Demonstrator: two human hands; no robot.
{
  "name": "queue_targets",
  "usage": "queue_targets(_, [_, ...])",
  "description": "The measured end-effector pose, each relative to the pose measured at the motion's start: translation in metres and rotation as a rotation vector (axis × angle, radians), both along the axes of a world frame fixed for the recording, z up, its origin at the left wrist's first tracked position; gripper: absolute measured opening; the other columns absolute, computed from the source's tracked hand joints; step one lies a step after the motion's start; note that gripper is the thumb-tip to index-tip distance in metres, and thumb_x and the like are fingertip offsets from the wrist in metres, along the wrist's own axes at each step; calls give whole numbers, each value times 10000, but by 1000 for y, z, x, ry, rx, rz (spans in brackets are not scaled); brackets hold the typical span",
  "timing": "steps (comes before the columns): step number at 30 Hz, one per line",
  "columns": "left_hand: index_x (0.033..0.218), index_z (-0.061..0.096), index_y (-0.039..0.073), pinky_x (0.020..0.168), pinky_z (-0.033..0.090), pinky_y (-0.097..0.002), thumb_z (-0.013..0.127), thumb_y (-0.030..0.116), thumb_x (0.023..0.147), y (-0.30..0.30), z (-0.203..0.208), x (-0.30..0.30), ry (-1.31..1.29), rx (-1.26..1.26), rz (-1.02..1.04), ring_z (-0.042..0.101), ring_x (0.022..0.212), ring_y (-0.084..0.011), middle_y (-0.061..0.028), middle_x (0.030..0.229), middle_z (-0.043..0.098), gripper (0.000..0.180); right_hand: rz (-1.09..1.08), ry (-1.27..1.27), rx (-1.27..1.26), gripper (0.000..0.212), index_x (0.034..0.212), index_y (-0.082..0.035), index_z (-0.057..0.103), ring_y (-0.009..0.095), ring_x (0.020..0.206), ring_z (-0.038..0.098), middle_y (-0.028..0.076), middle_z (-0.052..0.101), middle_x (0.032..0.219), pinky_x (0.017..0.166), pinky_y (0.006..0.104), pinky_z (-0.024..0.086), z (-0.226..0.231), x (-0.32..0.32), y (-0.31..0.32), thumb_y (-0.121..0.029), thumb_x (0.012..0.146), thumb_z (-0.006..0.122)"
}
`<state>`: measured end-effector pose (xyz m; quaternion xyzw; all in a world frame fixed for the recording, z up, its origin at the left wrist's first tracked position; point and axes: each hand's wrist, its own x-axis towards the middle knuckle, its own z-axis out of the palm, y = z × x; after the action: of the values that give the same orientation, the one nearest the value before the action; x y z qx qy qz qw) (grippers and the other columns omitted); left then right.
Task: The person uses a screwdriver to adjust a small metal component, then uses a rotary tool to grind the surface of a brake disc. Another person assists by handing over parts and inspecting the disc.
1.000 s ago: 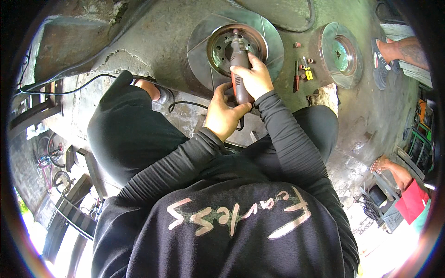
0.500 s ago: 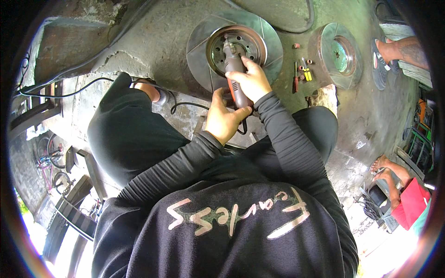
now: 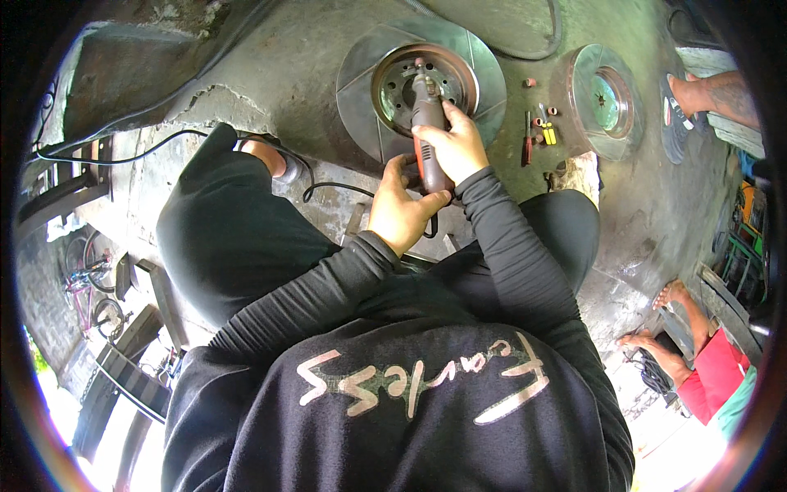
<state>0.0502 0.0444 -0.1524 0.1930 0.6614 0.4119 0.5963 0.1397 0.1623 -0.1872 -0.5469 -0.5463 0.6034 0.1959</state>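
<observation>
Right hand (image 3: 457, 149) closed round the middle of a brown-and-red plastic rotary tool (image 3: 428, 115), thumb over the top; left hand (image 3: 402, 211) curved loosely round its near end, thumb and fingers apart by the body's width. Undersides of both grips hidden; some fingertips can't be seen. Tool points far, over the recessed hub of a large grey grooved metal disc (image 3: 361, 107). Pinkish bit (image 3: 420, 62) is small; can't tell if it's touching metal. Tool covers part of the hub holes. Black power cord (image 3: 307, 184) runs left from the near end. All over worn grey concrete floor (image 3: 311, 57). Right of the disc: red-handled screwdriver (image 3: 527, 148), yellow-handled small tool (image 3: 548, 134), small reddish cylinders, then a second, smaller-looking grooved disc (image 3: 586, 74), greenish inside its recess. Grey ribbed hose (image 3: 525, 56) far side. Bicycle (image 3: 86, 283) left, bent by the lens. Two other people at right, both cut off.
</observation>
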Motion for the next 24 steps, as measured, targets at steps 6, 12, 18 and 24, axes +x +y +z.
queue_targets(6, [1291,332,-100,844,500,-338,788,117,693,-4,0,2,-2,9,-12,605,1015,-282,-255,1103,589,784,103,-22,-85,746,1348,139,373,195,1021,586,210,560,1231,878,295,480,13,4,2,-160,764,727])
queue_targets(12, [1292,338,-97,863,492,-341,791,126,690,-5,3,3,-13,20,6,599,1025,-290,-255,1104,589,786,60,42,-69,779,1276,144,455,354,1157,546,312,550,1199,997,359,412,4,4,-2,-278,690,747])
queue_targets(18, [1283,354,-87,865,491,-340,786,121,696,-4,1,3,47,34,-23,600,1022,-290,-256,1108,585,759,18,-58,126,749,1247,153,474,349,1086,596,306,588,1156,937,358,453,-12,6,-3,-271,693,750])
queue_targets(24, [1283,364,-85,881,488,-348,780,117,702,2,4,1,14,14,-21,602,1025,-282,-249,1127,580,742,31,-32,89,748,1241,167,467,332,1095,594,305,589,1158,939,348,449,-16,4,-2,-254,690,745])
